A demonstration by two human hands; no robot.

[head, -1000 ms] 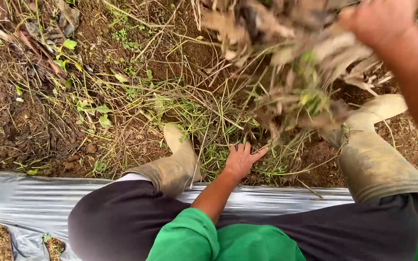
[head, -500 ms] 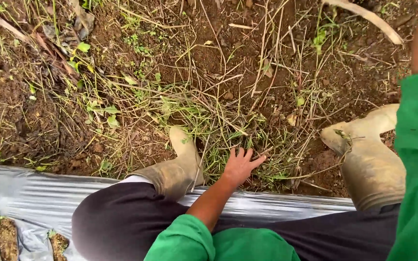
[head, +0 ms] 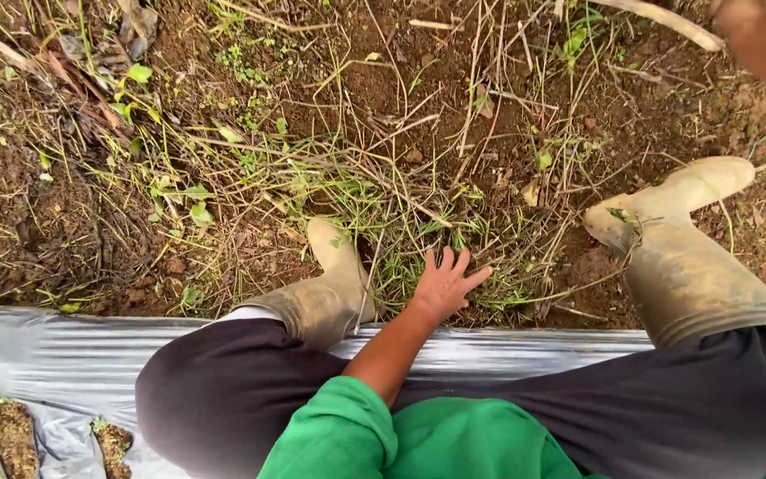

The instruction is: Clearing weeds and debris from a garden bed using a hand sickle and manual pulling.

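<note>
Left hand point(head: 445, 286), fingers spread, flat on grass point(head: 383, 222) between two muddy boots point(head: 330, 284); right hand point(head: 760, 31) blurred, grip indeterminable.

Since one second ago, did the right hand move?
Yes. The right hand let go its weed bundle and now sits empty in the top right corner, beyond the right boot.

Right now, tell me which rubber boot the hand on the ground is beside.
The left boot: the left hand presses the grass just beside it, while the other boot stands well apart.
</note>
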